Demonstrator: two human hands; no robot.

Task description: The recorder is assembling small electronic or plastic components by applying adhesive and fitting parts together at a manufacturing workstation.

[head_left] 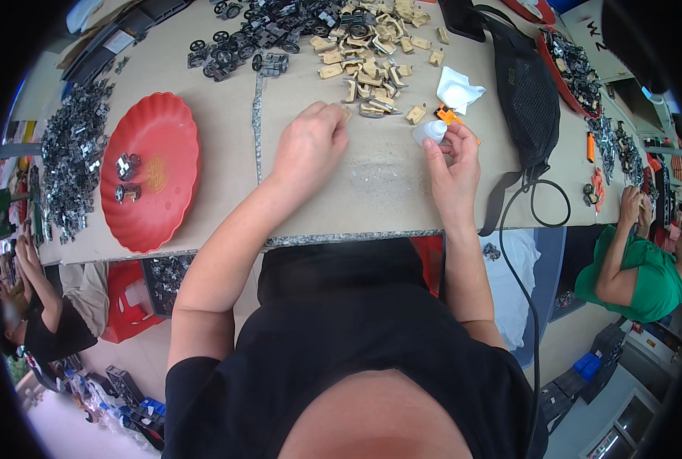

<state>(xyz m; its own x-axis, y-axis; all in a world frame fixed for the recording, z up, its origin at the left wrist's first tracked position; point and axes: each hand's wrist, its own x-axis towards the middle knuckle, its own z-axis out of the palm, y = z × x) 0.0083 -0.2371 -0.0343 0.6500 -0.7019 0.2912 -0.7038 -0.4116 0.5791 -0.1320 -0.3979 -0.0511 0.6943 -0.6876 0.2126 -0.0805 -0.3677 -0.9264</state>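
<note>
My left hand (310,147) is curled above the middle of the table, its fingertips pinched on a tan toy part, of which only a small edge shows. In my right hand (456,164) is a small white squeeze bottle (430,132), tilted, its tip hidden from view. Just beyond that bottle lies an orange and black piece (446,114). A heap of tan moulded parts (371,76) spreads past my fingers, with a single tan part (416,114) close to the bottle. Black wheeled toy chassis (238,50) are piled at the far left of that heap.
To the left stands a red scalloped dish (184,153) with two small wheeled pieces in it, beside a pile of grey parts (69,164). A crumpled white tissue (458,89), a black bag (524,92) and a looping black cable (509,222) occupy the right. Co-workers sit at both sides.
</note>
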